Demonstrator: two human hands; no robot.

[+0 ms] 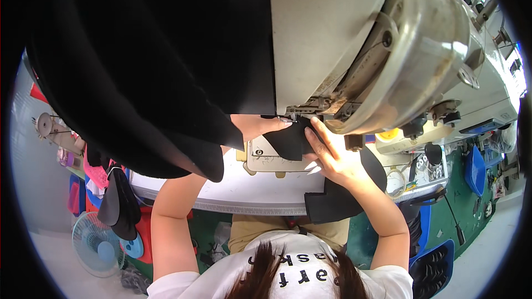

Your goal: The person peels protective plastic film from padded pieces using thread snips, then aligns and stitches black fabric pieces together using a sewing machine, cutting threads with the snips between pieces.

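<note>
A black fabric piece [287,142] lies under the needle area of a large sewing machine [327,39]. My left hand [256,126] grips the piece's left edge, its fingertips close to the needle [294,116]; hanging black material hides part of this hand. On the piece's right side rests my right hand [338,160], fingers stretched out and apart. Another dark piece [338,202] passes under my right forearm and hangs over the table's front edge.
Broad black sheets [138,66] cover the upper left in front of the machine. The white table [244,189] has a ruled front edge. A fan [98,243] stands lower left; blue bins [435,268] stand lower right. Small parts lie in a tray [429,169] at the right.
</note>
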